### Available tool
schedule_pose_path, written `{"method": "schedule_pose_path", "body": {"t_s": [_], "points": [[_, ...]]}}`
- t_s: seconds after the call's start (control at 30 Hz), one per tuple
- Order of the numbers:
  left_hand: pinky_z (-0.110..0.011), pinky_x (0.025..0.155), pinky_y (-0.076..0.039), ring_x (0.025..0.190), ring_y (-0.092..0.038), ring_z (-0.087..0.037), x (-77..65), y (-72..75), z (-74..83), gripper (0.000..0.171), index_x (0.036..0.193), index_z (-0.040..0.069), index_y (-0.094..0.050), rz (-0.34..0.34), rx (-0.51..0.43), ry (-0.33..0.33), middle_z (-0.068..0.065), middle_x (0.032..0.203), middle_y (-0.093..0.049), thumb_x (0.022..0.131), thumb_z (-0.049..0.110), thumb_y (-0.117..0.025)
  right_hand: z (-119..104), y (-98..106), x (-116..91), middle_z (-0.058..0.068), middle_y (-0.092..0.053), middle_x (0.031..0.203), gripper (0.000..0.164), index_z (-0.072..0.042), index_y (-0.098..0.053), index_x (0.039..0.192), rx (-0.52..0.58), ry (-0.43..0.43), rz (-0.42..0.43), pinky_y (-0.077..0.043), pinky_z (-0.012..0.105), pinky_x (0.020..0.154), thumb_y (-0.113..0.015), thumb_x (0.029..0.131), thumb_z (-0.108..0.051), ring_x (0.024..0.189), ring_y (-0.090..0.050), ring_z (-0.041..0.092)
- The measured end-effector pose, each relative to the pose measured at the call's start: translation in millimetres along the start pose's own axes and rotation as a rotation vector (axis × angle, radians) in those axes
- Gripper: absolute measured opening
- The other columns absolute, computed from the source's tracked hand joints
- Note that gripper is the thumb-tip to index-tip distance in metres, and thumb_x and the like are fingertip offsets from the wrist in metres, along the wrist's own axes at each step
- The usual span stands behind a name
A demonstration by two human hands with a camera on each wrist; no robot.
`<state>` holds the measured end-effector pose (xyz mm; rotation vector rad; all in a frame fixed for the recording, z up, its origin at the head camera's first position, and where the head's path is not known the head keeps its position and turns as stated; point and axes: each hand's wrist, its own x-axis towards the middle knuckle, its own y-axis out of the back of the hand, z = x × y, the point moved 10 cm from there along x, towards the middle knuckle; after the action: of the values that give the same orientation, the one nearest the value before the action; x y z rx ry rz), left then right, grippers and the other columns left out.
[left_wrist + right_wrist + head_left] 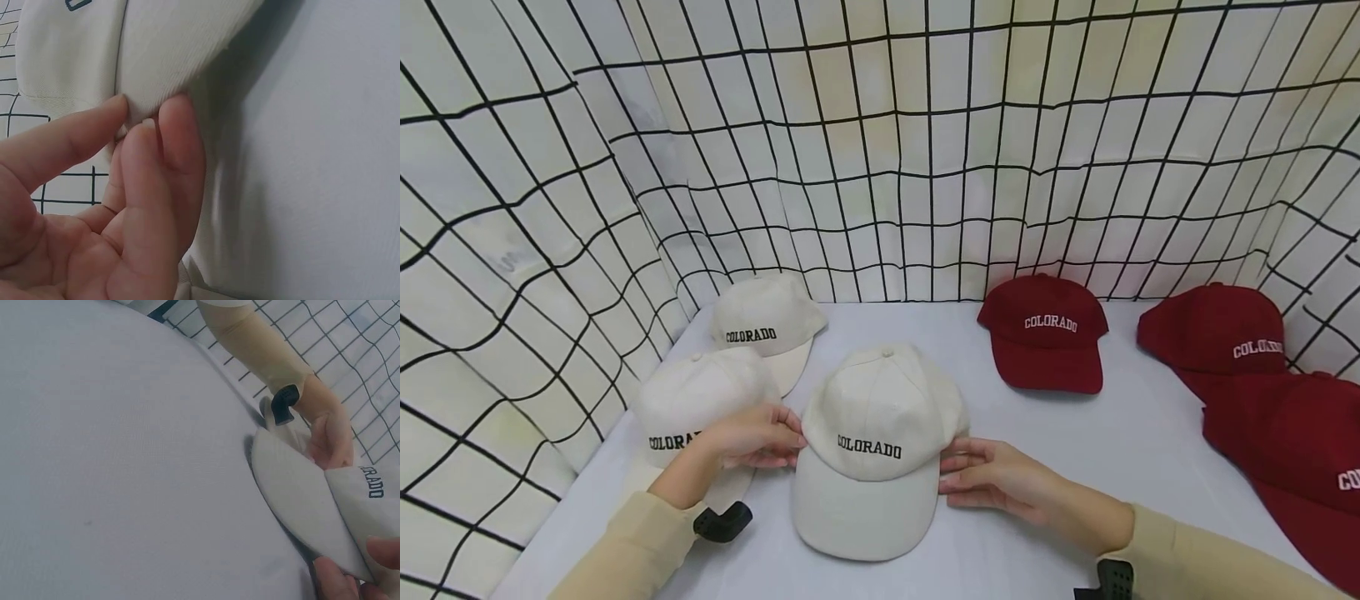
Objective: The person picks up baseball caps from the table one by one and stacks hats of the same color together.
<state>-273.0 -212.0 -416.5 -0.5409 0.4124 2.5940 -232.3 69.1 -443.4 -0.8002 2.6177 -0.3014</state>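
A cream baseball cap [887,408] with dark COLORADO lettering sits in front of me, its brim [865,512] toward my body. My left hand [758,437] pinches the cap's left side where brim and crown meet. In the left wrist view the thumb [94,128] lies on the cap, with fingertips under the brim edge. On the opposite side my right hand [1000,477] pinches the matching corner; its thumb [384,550] shows against the crown in the right wrist view. Behind my left forearm is a second cream cap [700,387], partly hidden by that arm.
Another cream cap [767,321] stands at the back left. One dark red cap [1045,333] is at the back, and two more, a farther red cap [1217,329] and a nearer red cap [1292,433], overlap at right. Black netting [925,167] borders the white table [1060,442].
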Motion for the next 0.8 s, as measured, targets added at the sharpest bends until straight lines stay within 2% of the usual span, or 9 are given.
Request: {"method": "schedule_pose_path", "body": {"t_s": [0.37,0.8], "points": [[-0.019,0.061,-0.054,0.070,-0.065,-0.012,2.7,-1.2,-7.0,0.012,0.098,0.002,-0.057,0.026,-0.002,0.023,-0.008,0.079,-0.067,0.093,0.003,-0.067,-2.2,1.1,1.2,0.013,-0.064,0.118,0.061,0.018,-0.032,0.148,-0.029,-0.019,-0.059,-0.053,0.040,0.097,-0.061,0.098,0.000,0.107,-0.070,0.025],[-0.019,0.059,-0.054,0.069,-0.065,-0.013,4.3,-2.1,-8.1,0.013,0.103,0.000,-0.058,0.048,0.048,0.033,-0.008,0.079,-0.066,0.094,0.004,-0.068,-2.9,3.4,0.0,0.012,-0.066,0.121,0.061,0.016,-0.032,0.150,-0.058,-0.058,-0.097,-0.053,0.041,0.098,-0.060,0.099,0.000,0.108,-0.070,0.025]]}}
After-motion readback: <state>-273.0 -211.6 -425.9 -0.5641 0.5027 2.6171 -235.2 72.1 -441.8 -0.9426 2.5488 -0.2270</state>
